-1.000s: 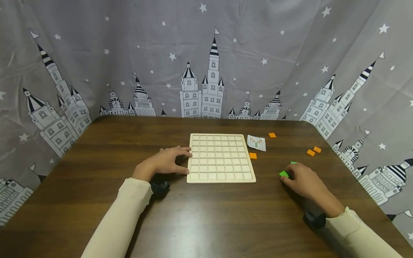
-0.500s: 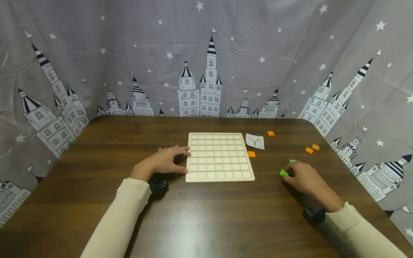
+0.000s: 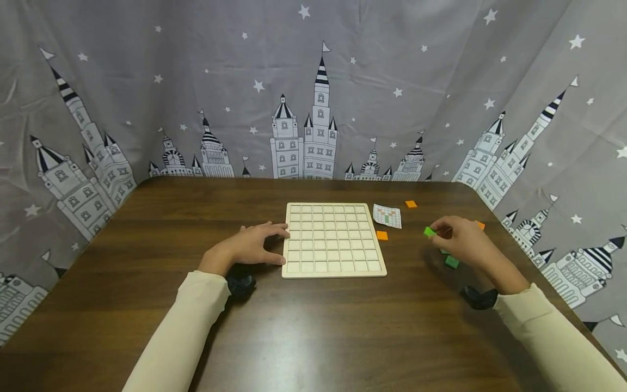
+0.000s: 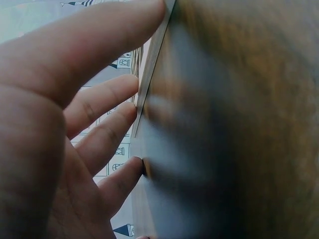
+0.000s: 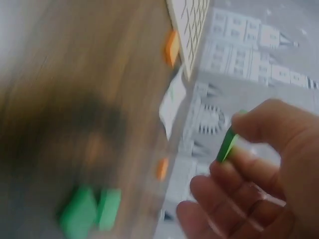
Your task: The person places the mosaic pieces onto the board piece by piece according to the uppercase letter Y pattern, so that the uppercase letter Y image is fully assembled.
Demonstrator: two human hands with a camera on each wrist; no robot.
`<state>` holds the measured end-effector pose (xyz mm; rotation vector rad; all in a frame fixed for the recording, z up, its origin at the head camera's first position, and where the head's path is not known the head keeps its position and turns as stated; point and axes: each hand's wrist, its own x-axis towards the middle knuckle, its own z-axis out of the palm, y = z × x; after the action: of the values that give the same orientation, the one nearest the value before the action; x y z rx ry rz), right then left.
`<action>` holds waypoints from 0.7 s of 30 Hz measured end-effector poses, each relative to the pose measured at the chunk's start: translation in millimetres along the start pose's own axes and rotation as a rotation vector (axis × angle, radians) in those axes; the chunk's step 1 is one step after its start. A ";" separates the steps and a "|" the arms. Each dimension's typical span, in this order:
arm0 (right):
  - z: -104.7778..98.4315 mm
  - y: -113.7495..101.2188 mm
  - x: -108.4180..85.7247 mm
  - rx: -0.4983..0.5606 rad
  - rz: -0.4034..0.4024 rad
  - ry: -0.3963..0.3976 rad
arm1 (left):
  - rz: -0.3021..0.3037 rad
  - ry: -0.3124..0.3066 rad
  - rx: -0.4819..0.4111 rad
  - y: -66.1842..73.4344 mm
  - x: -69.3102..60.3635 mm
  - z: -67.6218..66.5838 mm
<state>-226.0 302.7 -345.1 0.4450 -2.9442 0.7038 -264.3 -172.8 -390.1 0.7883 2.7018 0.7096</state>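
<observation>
A pale wooden board (image 3: 333,239) with a grid of square cells lies on the table. At its left edge rests my left hand (image 3: 250,245), thumb and fingertips touching the rim with fingers spread; the left wrist view shows these fingers (image 4: 107,134) along the board's thin edge. My right hand (image 3: 465,245) pinches a green tile (image 3: 429,232) between thumb and fingers, raised above the table to the right of the board. The right wrist view shows the pinched green tile (image 5: 228,144) seen nearly edge-on. Below that hand lie green tiles (image 3: 452,262), one partly hidden.
A small printed card (image 3: 387,216) lies beside the board's upper right. One orange tile (image 3: 382,235) is by the board's right edge, another (image 3: 411,204) farther back, and one (image 3: 481,225) partly behind my right hand. A patterned grey curtain (image 3: 206,65) hangs beyond the table.
My right hand has risen off the table and moved toward the back with a green tile, uncovering green tiles beneath. My left hand stays at the board's edge.
</observation>
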 end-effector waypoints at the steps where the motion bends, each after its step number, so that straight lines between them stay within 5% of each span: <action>1: 6.3 -4.7 5.8 0.007 -0.024 -0.003 | -0.001 0.000 0.000 0.2 -0.6 -0.6; 10: 60.6 -63.1 54.8 0.004 -0.254 -0.103 | 0.008 -0.001 -0.001 0.0 0.6 1.6; 21: 98.8 -115.6 78.5 -0.020 -0.416 -0.225 | -0.003 0.003 0.009 -2.5 0.8 0.6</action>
<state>-267.6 138.9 -372.0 1.1596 -2.8974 0.6018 -265.9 -174.0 -392.0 0.7861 2.7102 0.6993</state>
